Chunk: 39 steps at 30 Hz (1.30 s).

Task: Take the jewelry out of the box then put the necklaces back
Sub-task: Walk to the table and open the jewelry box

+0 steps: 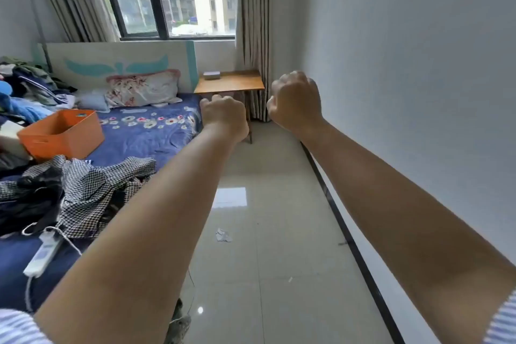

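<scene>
From where I sit, the box lies straight ahead and well beyond both hands, on the far left corner of the wooden worktop that stands between the head of the bed and the curtain under the window. That gap is what the next move turns on, in my judgement: neither hand can reach it from here, so I would have to walk forward along the tiled floor before anything else.

The box is small in this view, low and flat, pale grey to white, with its long side running left to right along the back edge of the worktop. I cannot tell whether its lid is on or whether any jewelry shows; it is too far off.

My left hand is curled into a loose fist, back of the hand toward me, and sits just below the front left corner of the worktop in the picture. My right hand is also balled up, held a little higher, near the wall. Neither appears to hold anything. The left hand lines up more closely with the box, so I judge it the nearer of the 2, though only slightly.

Nothing of the task looks begun.
</scene>
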Each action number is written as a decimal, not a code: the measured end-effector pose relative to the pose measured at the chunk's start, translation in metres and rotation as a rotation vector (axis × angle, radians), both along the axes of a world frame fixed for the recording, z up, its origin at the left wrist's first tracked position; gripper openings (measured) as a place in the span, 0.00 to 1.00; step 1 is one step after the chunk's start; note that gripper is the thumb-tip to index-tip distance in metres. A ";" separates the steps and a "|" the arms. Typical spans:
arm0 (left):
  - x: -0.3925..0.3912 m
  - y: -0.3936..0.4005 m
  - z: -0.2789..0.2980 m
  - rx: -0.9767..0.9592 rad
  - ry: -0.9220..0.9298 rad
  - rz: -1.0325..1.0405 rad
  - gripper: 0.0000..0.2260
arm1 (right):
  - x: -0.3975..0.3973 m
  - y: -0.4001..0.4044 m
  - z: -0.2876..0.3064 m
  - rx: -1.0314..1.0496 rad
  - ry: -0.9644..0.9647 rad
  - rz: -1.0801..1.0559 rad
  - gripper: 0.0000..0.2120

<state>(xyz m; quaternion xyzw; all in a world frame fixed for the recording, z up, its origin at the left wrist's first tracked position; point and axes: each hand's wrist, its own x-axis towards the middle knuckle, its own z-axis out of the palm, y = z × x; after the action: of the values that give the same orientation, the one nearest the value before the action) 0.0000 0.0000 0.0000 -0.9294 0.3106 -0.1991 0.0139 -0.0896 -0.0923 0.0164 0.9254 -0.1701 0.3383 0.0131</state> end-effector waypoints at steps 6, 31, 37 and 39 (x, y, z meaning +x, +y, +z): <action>0.111 -0.092 -0.052 0.112 0.208 0.062 0.16 | 0.124 -0.105 -0.058 0.098 0.204 0.002 0.12; 0.773 -0.416 -0.122 0.170 0.256 0.061 0.14 | 0.790 -0.464 -0.133 0.151 0.386 0.027 0.12; 0.939 -0.495 -0.132 0.169 0.310 0.136 0.12 | 0.963 -0.556 -0.139 0.162 0.438 0.099 0.13; 0.991 -0.516 -0.131 0.189 0.324 0.153 0.11 | 1.019 -0.581 -0.139 0.168 0.423 0.125 0.13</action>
<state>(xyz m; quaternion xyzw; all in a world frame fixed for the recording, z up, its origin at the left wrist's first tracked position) 0.9909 -0.5161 -0.1308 -0.9646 0.2547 -0.0154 0.0663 0.9295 -0.6732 -0.1222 0.9823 -0.1334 0.1217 -0.0495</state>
